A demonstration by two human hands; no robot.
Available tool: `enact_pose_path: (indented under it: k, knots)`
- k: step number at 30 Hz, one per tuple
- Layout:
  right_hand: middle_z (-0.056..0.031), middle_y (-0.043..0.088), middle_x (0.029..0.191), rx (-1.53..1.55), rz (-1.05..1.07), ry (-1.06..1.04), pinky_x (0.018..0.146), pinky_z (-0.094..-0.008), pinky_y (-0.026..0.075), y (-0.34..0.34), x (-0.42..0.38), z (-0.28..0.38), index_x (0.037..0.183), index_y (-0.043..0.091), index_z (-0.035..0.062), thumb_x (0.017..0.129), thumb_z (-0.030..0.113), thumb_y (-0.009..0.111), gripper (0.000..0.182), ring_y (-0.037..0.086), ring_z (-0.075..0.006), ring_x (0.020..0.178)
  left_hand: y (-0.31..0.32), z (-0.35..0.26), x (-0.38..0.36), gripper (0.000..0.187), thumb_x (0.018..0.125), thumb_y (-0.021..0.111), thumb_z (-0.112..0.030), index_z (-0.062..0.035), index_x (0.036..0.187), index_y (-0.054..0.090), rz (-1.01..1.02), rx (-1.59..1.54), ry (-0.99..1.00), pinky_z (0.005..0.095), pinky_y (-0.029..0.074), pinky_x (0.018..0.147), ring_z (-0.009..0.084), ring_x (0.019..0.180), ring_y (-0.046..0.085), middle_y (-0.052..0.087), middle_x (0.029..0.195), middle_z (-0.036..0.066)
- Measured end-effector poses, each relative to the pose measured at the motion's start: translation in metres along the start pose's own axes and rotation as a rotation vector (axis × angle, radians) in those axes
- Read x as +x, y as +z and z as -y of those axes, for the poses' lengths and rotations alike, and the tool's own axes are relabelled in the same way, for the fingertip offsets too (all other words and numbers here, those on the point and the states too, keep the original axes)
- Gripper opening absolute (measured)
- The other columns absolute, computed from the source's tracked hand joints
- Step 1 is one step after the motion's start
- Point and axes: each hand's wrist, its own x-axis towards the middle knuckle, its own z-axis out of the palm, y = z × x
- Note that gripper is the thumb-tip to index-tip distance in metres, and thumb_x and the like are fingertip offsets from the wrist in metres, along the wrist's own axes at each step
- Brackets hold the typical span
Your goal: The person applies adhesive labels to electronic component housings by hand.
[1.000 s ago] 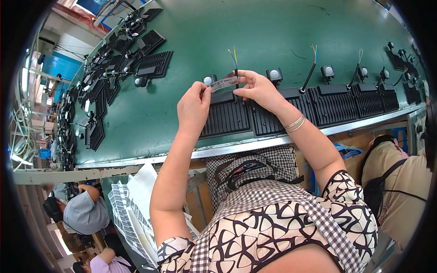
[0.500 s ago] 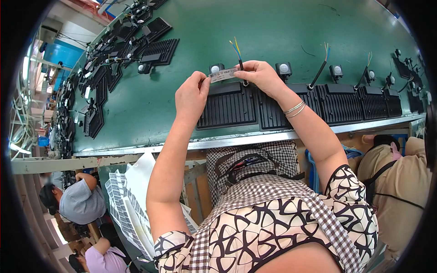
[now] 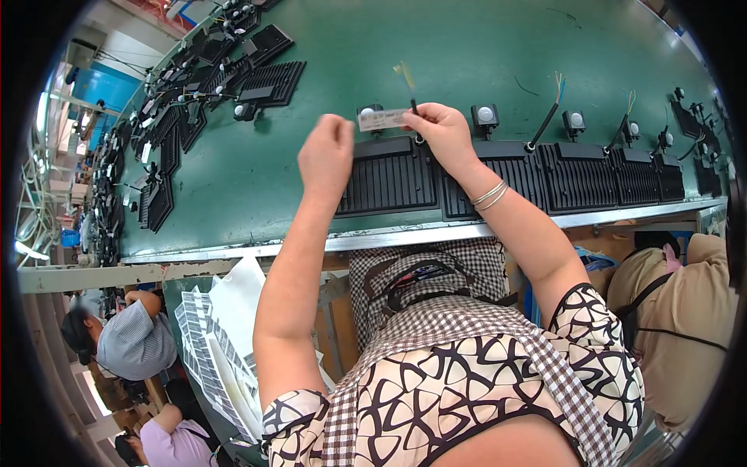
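Observation:
A printed silver label (image 3: 384,119) sticks out flat to the left from my right hand (image 3: 440,134). My right thumb and fingers are closed on it beside a black cable (image 3: 414,104) with bare coloured wire ends. Whether the label adheres to the cable is hidden by my fingers. My left hand (image 3: 327,150) is just left of the label, apart from it, fingers curled and somewhat blurred, with nothing visible in them. Below both hands lies a black finned floodlight housing (image 3: 389,183), and its white-domed sensor (image 3: 368,114) is partly behind the label.
More finned housings (image 3: 583,177) with sensors and cables continue rightward along the metal table edge (image 3: 389,235). Black lamps (image 3: 268,84) are heaped at the left of the green table (image 3: 358,47). Label sheets (image 3: 222,342) lie at lower left. Co-workers (image 3: 132,338) sit left; another person is at right.
My left hand has let go of the label's left end and moved slightly up and left. My right hand keeps its hold near the cable, whose wires have shifted slightly.

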Motion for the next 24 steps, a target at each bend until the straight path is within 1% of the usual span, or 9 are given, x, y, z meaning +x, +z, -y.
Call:
enact_pose_path:
  k: [4, 6, 10, 13, 15, 19, 21, 22, 24]
  knots:
    - [-0.0057, 0.069, 0.091, 0.087, 0.013, 0.033, 0.079, -0.0216, 0.05, -0.001, -0.004, 0.01, 0.104, 0.068, -0.0045, 0.091, 0.012, 0.067, 0.021, 0.065, -0.0107, 0.086, -0.029, 0.021, -0.01, 0.021, 0.094, 0.061, -0.025, -0.0044, 0.088, 0.059, 0.009, -0.052, -0.284, 0.0401, 0.049, 0.062, 0.0296, 0.068, 0.063, 0.064, 0.073, 0.012]
    - [-0.0073, 0.066, 0.104, -0.054, 0.035, 0.022, 0.086, -0.0246, 0.05, 0.003, -0.007, 0.001, 0.123, 0.058, -0.0044, 0.089, 0.011, 0.069, 0.039, 0.063, -0.0117, 0.095, -0.024, 0.002, -0.04, 0.026, 0.089, 0.067, -0.032, -0.0066, 0.093, 0.061, 0.098, -0.105, -0.068, 0.0398, 0.049, 0.061, 0.0285, 0.066, 0.063, 0.064, 0.076, 0.011]
    - [-0.0131, 0.058, 0.123, -0.075, -0.071, -0.045, 0.1, -0.0302, 0.046, 0.01, -0.022, -0.008, 0.139, 0.045, -0.0015, 0.088, 0.008, 0.07, 0.058, 0.057, -0.0176, 0.113, -0.006, -0.03, -0.083, 0.059, 0.074, 0.079, -0.042, -0.0137, 0.123, 0.063, 0.455, 0.34, 0.368, 0.0375, 0.051, 0.059, 0.0262, 0.064, 0.06, 0.056, 0.083, 0.01]
    - [-0.0157, 0.056, 0.128, -0.061, -0.143, -0.115, 0.105, -0.0329, 0.043, 0.005, -0.037, -0.01, 0.138, 0.047, -0.0001, 0.089, 0.01, 0.068, 0.055, 0.054, -0.0214, 0.121, -0.008, -0.017, -0.076, 0.065, 0.073, 0.076, -0.048, -0.0164, 0.127, 0.061, 0.443, 0.393, 0.328, 0.0399, 0.051, 0.061, 0.0287, 0.07, 0.063, 0.055, 0.087, 0.011]
    - [-0.0175, 0.054, 0.13, -0.05, -0.107, -0.119, 0.106, -0.0353, 0.043, 0.0, -0.051, 0.002, 0.136, 0.049, 0.0005, 0.088, 0.013, 0.069, 0.053, 0.054, -0.0252, 0.123, -0.024, 0.005, -0.059, 0.062, 0.076, 0.074, -0.05, -0.0196, 0.128, 0.061, 0.418, 0.506, 0.203, 0.0418, 0.052, 0.063, 0.0313, 0.075, 0.065, 0.057, 0.09, 0.012]
    - [-0.0099, 0.062, 0.119, -0.009, 0.034, -0.048, 0.096, -0.0283, 0.047, 0.014, -0.074, 0.014, 0.123, 0.061, 0.0, 0.092, 0.01, 0.064, 0.033, 0.06, -0.0166, 0.111, -0.101, 0.12, -0.024, 0.059, 0.08, 0.071, -0.052, -0.0165, 0.124, 0.051, 0.255, 0.797, -0.175, 0.0464, 0.054, 0.073, 0.0389, 0.087, 0.067, 0.06, 0.101, 0.018]
    - [-0.0063, 0.065, 0.112, 0.014, 0.116, -0.034, 0.088, -0.0255, 0.049, 0.033, -0.083, 0.015, 0.117, 0.064, -0.0003, 0.093, 0.009, 0.063, 0.025, 0.061, -0.0112, 0.101, -0.151, 0.14, -0.02, 0.071, 0.084, 0.059, -0.061, -0.0041, 0.126, 0.048, 0.058, 0.683, -0.412, 0.0502, 0.051, 0.084, 0.0421, 0.097, 0.065, 0.066, 0.107, 0.026]
    - [-0.0058, 0.066, 0.109, -0.002, 0.181, -0.042, 0.086, -0.0253, 0.049, 0.046, -0.087, 0.021, 0.115, 0.065, -0.0003, 0.093, 0.009, 0.063, 0.023, 0.061, -0.0109, 0.099, -0.176, 0.144, -0.024, 0.061, 0.088, 0.055, -0.054, -0.0006, 0.118, 0.054, -0.054, 0.554, -0.453, 0.0497, 0.05, 0.085, 0.0437, 0.1, 0.064, 0.066, 0.106, 0.028]
    - [-0.0048, 0.068, 0.103, -0.04, 0.319, -0.044, 0.084, -0.0249, 0.05, 0.073, -0.099, 0.032, 0.11, 0.067, -0.0002, 0.093, 0.01, 0.063, 0.02, 0.062, -0.0101, 0.094, -0.219, 0.193, -0.041, 0.044, 0.09, 0.053, -0.043, -0.0011, 0.104, 0.061, -0.174, 0.293, -0.479, 0.0429, 0.051, 0.073, 0.0354, 0.08, 0.067, 0.069, 0.094, 0.022]
